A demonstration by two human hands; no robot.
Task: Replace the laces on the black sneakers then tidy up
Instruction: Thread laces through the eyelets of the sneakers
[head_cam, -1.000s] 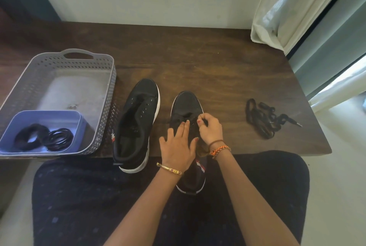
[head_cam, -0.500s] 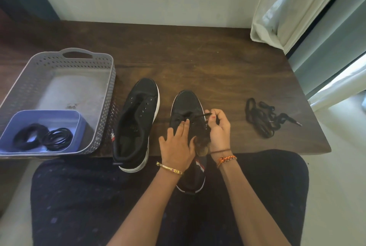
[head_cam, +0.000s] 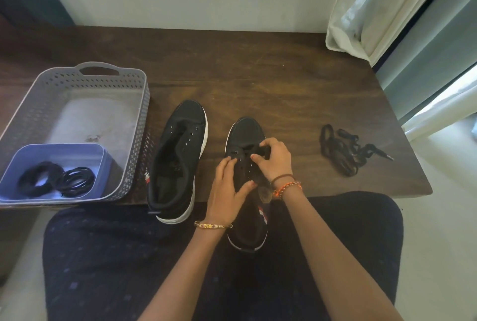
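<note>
1. Dark wood is the top of the table (head_cam: 258, 75), which stands against a pale wall; a white curtain (head_cam: 374, 5) hangs over its far right corner.
2. On the left side of the table sits a grey perforated basket (head_cam: 140, 103). Inside it, at the near end, is a blue tub (head_cam: 102, 163) holding coils of black laces (head_cam: 56, 181).
3. Two black sneakers with white soles lie side by side, toes pointing to the wall, heels hanging over the near table edge toward the lap. The left sneaker (head_cam: 178, 160) has bare eyelets and stands just beside the basket.
4. The right sneaker (head_cam: 245, 134) is under both hands. The left hand (head_cam: 227, 189) rests on its tongue area with the fingers spread and nearly straight, holding the shoe down.
5. The right hand (head_cam: 273, 158) has its fingers curled and pinches a black lace (head_cam: 258, 151) near the top eyelets, close to the toe.
6. A loose bundle of black laces (head_cam: 346, 150) lies on the table well to the right of the sneakers, near the table edge.
7. The hands cover most of the right sneaker's eyelet rows, so I cannot tell how many holes the lace passes through. Black lace on black fabric is hard to follow.
8. The lap in dark cloth hides the near table edge in the middle, and the basket is cut off at the left border.
</note>
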